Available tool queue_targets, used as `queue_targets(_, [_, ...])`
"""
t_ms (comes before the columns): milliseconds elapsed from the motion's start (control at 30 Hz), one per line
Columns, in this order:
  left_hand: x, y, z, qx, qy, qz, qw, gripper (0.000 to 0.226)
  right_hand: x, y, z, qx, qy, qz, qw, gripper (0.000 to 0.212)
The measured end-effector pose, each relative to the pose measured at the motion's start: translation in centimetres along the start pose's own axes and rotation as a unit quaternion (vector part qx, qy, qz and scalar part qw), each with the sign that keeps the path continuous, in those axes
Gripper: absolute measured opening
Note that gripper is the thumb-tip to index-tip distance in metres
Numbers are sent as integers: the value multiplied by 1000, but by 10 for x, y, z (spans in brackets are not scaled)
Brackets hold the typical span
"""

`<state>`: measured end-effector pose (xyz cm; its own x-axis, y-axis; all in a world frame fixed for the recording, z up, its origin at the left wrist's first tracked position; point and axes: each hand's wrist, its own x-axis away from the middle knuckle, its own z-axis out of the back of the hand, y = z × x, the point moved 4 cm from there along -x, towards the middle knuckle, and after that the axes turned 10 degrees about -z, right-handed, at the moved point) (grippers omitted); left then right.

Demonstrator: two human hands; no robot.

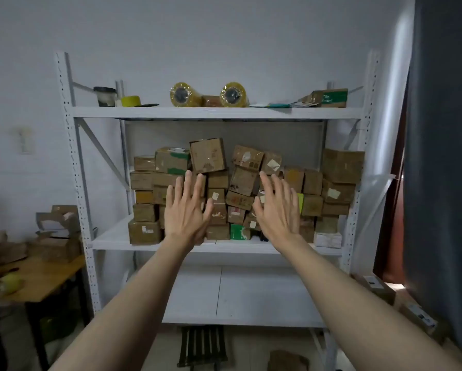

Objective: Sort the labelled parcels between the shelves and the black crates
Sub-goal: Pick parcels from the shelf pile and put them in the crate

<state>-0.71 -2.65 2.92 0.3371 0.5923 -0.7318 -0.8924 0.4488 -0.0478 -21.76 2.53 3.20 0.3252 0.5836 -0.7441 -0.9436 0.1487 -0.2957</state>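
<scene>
L hand [187, 210] & R hand [275, 210]: fingers spread wide, holding nothing, before parcels [247, 194] stacked on mid shelf [112, 241].

- No text, brand, number or sign can be read anywhere in the head view.
- The cardboard parcels [247, 194] stacked on the middle shelf [112, 241] carry white stickers and label patches, but their print is too small and blurred to make out.
- The green-printed box [334, 98] at the right of the top shelf [213, 113] shows a pale mark that cannot be read.
- The boxes on the floor [417, 315] at the right bear white labels with illegible print.
</scene>
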Motion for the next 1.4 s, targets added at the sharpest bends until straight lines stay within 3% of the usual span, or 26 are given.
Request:
queue_targets(333, [-19, -90, -40, -29, -25, 17, 999, 69, -25, -70, -82, -14, -15, 28, 999, 61])
queue_targets(833, [-118, -330, -129, -78, -39, 10, 996, 67, -119, -254, -265, -49, -42, 32, 997, 57])
queue_targets(1100, [-183, -429, -189, -76, -32, 20, 996, 66, -181, -318, -349, -57, -64, 33, 996, 57])
queue_targets(1300, [-236, -474, -248, -58, -26, 19, 998, 65, -225, -372, -409, -99, -48, 76, 991, 50])
queue_targets(1400, [-265, -497, -274, -61, -35, 10, 997, 62, -248, -403, -441, -49, -24, 135, 989, 43])
